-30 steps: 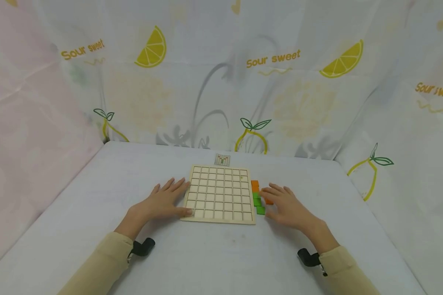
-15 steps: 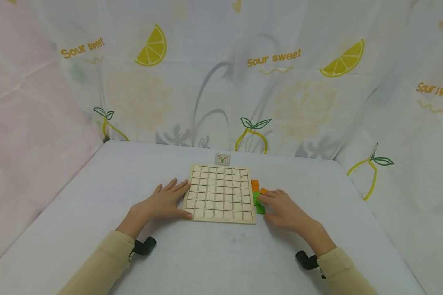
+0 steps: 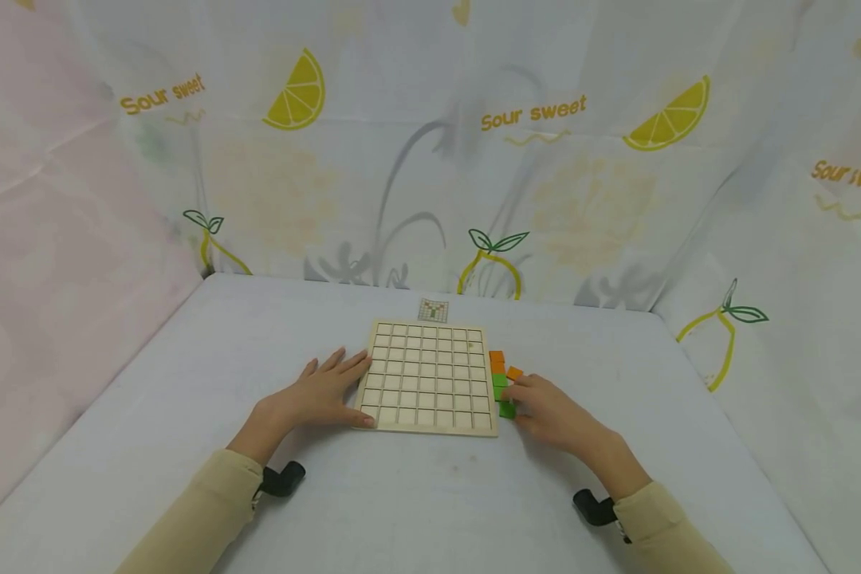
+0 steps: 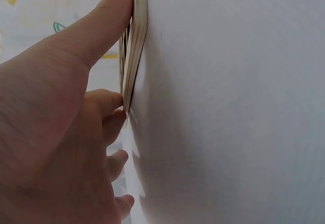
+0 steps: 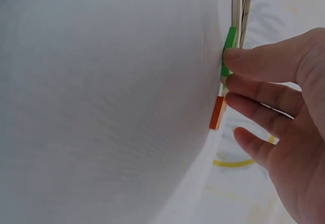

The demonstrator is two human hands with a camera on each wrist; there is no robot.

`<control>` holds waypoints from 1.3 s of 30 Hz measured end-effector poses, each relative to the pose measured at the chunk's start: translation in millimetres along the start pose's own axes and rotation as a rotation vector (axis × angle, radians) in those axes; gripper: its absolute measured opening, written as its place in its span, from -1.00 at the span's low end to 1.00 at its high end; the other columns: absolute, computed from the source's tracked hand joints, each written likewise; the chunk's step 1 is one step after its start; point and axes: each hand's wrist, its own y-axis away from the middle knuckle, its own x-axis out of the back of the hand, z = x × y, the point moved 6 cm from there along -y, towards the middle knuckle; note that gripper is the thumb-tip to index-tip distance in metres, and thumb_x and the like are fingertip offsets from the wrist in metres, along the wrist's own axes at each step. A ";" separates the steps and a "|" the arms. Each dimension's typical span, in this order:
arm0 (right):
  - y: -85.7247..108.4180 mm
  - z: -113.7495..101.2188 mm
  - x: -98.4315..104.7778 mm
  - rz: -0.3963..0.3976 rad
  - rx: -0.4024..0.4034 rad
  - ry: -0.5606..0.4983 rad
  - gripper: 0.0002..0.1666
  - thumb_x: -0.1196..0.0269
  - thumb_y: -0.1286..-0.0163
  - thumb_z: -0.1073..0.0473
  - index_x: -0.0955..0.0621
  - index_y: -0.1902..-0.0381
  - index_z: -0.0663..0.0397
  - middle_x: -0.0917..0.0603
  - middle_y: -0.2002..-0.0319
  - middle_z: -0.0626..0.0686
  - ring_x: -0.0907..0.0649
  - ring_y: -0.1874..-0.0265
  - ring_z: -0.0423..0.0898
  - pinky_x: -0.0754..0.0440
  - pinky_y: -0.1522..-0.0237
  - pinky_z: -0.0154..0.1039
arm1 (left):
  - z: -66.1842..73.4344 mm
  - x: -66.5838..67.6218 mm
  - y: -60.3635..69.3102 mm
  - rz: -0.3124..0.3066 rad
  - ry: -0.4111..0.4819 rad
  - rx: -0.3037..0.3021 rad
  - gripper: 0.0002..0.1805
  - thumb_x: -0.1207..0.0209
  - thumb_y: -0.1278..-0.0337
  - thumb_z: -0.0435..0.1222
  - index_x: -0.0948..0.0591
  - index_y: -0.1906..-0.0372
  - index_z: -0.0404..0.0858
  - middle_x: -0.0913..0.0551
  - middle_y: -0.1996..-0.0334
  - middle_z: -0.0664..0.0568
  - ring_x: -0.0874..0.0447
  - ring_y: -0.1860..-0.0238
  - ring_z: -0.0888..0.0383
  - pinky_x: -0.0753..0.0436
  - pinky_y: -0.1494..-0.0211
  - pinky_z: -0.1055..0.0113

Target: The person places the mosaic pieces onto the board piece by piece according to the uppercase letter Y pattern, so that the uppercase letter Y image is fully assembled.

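Note:
A square wooden board (image 3: 430, 431) with a grid of shallow cells lies flat on the white table. My left hand (image 3: 314, 399) rests along its left edge, fingers spread, the thumb on the near left corner; the left wrist view shows the thumb (image 4: 104, 23) over the board's side. At the board's right side, my right hand (image 3: 560, 414) pinches the nearest green tile (image 5: 228, 56) between thumb and index finger. More green tiles (image 3: 499, 381) and orange tiles (image 3: 497, 361) line that edge. A loose orange tile (image 3: 514, 373) lies just beyond the right fingertips.
A small patterned card (image 3: 434, 310) with a coloured grid lies behind the board. White cloth printed with lemons (image 3: 489, 271) hangs at the back and sides of the table.
The loose orange tile has shifted a little away and left, out from under my right hand. My right hand has moved left and closed on the nearest green tile. The left hand stays put.

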 end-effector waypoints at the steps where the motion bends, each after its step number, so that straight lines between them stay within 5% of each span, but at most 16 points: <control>1: -0.5 0.1 -0.5 -0.002 0.001 0.006 -0.68 -0.37 -0.15 0.43 -0.71 0.15 0.01 -0.69 0.19 -0.09 -0.60 0.12 -0.12 -0.62 0.03 -0.13 | -0.1 -0.1 0.0 0.000 0.000 -0.001 0.24 -0.30 0.09 0.36 -0.05 -0.59 -0.17 0.01 -0.62 -0.05 0.24 -0.61 -0.28 0.17 -0.51 -0.41; 14: -5.5 -0.9 -4.8 -0.038 -0.085 0.043 -0.81 -0.44 -0.19 0.23 -0.72 0.21 0.00 -0.66 0.24 -0.11 -0.54 0.20 -0.19 -0.59 0.10 -0.20 | 1.3 -1.1 -0.1 -0.017 0.011 -0.003 0.23 -0.30 0.06 0.34 -0.04 -0.60 -0.17 0.03 -0.62 -0.05 0.25 -0.61 -0.28 0.18 -0.52 -0.40; 39: -10.5 -0.1 -4.1 -0.068 -0.165 -0.014 -0.79 -0.32 -0.07 0.39 -0.71 0.28 0.13 -0.60 0.30 -0.07 -0.52 0.18 -0.11 -0.60 0.01 -0.11 | -3.0 -1.4 -0.6 -0.013 0.018 0.000 0.23 -0.29 0.06 0.34 -0.02 -0.60 -0.16 0.03 -0.62 -0.03 0.26 -0.61 -0.27 0.19 -0.53 -0.38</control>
